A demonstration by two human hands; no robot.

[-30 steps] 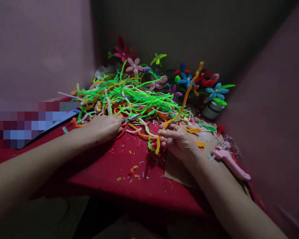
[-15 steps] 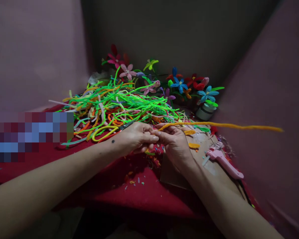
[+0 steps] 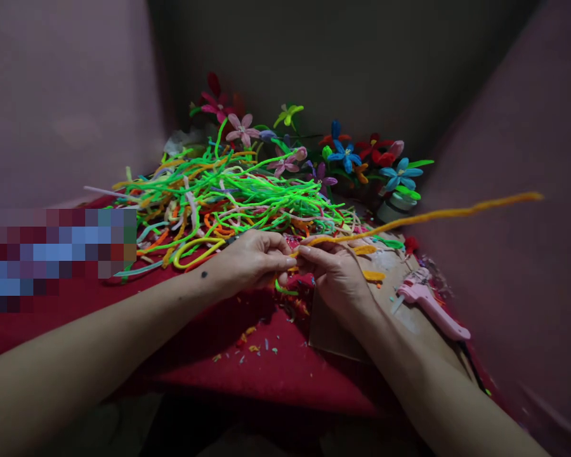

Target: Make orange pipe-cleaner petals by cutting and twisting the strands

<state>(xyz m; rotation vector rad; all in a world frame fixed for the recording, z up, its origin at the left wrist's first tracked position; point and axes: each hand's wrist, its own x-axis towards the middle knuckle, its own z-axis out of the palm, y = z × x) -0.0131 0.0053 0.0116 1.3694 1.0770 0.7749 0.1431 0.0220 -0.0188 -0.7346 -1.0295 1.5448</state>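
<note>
The free length of a long, slender, orange fuzzy craft stem [image 3: 423,217] has swung from near upright a second ago to slant out to the right, and the left hand [image 3: 254,259], then on the scissors, has crossed to meet the right hand [image 3: 335,273]. The stem's near end lies between the two hands, just above the surface [image 3: 209,371] draped in red cloth. Thumb and fingers are pinched together on it from both sides, fingertips nearly meeting; the exact grip is partly hidden.

The strand looks feather-light and bendable, yet stiff enough to carry its own length in the air, as a wire core might allow. Its nap should resist slipping, though a hard bend could leave a kink. A fingertip pinch close to the near end would seem to give the best control, with the far end free.

Below the fingers hangs a short bright-green fuzzy piece [image 3: 285,289]. At right, small flat orange fuzzy loops [image 3: 373,276] lie on a brown cardboard sheet [image 3: 330,333], near a pink plastic glue gun [image 3: 431,308]. Behind spreads a tangled multicoloured heap of fuzzy stems [image 3: 266,198], backed by bright fuzzy petalled flowers [image 3: 346,156].
</note>
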